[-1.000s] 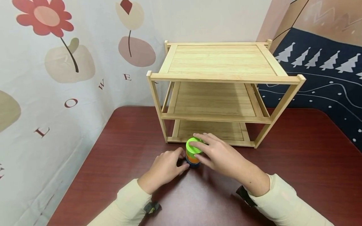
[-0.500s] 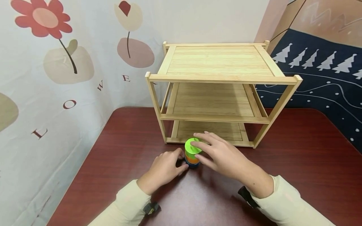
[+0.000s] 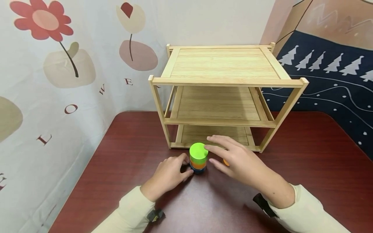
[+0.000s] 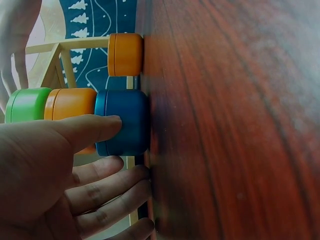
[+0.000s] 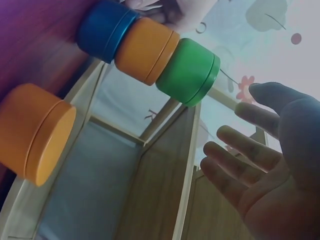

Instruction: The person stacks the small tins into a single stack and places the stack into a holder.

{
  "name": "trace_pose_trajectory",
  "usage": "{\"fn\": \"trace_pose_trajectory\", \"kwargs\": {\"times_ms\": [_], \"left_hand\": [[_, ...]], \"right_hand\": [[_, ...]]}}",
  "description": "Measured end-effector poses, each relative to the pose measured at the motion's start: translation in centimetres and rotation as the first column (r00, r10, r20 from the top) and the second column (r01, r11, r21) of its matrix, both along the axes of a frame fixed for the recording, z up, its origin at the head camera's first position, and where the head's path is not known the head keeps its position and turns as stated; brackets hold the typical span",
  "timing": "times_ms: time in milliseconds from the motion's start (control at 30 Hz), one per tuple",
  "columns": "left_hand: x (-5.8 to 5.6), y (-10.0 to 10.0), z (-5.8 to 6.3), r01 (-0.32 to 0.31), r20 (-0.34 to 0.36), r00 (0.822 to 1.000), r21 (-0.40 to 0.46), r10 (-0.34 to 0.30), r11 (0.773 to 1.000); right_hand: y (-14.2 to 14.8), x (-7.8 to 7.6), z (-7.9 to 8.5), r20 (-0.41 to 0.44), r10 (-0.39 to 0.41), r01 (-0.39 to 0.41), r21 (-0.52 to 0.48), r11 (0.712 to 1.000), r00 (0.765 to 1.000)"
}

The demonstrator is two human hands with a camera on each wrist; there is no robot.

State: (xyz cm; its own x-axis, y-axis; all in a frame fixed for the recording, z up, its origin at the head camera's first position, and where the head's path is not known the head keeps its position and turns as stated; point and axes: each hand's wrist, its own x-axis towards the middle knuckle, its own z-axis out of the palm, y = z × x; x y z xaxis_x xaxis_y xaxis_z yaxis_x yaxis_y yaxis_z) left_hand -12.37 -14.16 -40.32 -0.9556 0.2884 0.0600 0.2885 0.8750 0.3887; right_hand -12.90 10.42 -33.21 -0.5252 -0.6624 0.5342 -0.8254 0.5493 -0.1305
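Three stacked tins [image 3: 198, 160] stand, long axis vertical, on the table [image 3: 201, 207] between your left hand [image 3: 169, 171] and right hand [image 3: 243, 158]. Left wrist view: your thumb crosses the blue tin [image 4: 134, 136], fingers loosely spread; right wrist view: your extended fingers hold nothing.

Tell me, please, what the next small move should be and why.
I would probably move the right hand to the loose orange container: it stands apart on the table, seemingly within easy reach, while the green-topped stack stands upright and the right hand holds nothing.
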Motion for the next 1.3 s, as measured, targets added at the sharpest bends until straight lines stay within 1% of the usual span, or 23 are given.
{"fn": "trace_pose_trajectory", "kwargs": {"times_ms": [200, 467, 700, 833, 1067, 1300], "left_hand": [[0.1, 0.0, 0.1, -0.004, -0.005, 1.0, 0.003, 0.004, 1.0], [0.2, 0.1, 0.0, -0.015, 0.004, 1.0, 0.001, 0.015, 1.0], [0.2, 0.1, 0.0, -0.015, -0.008, 1.0, 0.002, 0.015, 1.0], [0.2, 0.1, 0.0, -0.018, 0.001, 1.0, 0.003, 0.018, 1.0], [0.2, 0.1, 0.0, -0.025, 0.008, 1.0, 0.011, 0.025, 1.0], [0.1, 0.1, 0.0, -0.027, 0.005, 1.0, -0.002, 0.027, 1.0]], "right_hand": [[0.6, 0.1, -0.3, 0.006, -0.011, 0.011, -0.005, 1.0, 1.0], [1.7, 0.2, -0.8, 0.034, -0.051, 0.051, 0.004, 0.999, 0.998], [2.4, 0.0, -1.3, 0.052, -0.072, 0.072, 0.003, 0.997, 0.996], [2.7, -0.1, -1.6, 0.05, -0.08, 0.08, 0.004, 0.997, 0.996], [3.5, -0.7, -1.9, 0.027, -0.078, 0.079, -0.008, 0.997, 0.997], [4.3, -1.5, -2.1, 0.046, -0.095, 0.095, -0.004, 0.995, 0.994]]}}
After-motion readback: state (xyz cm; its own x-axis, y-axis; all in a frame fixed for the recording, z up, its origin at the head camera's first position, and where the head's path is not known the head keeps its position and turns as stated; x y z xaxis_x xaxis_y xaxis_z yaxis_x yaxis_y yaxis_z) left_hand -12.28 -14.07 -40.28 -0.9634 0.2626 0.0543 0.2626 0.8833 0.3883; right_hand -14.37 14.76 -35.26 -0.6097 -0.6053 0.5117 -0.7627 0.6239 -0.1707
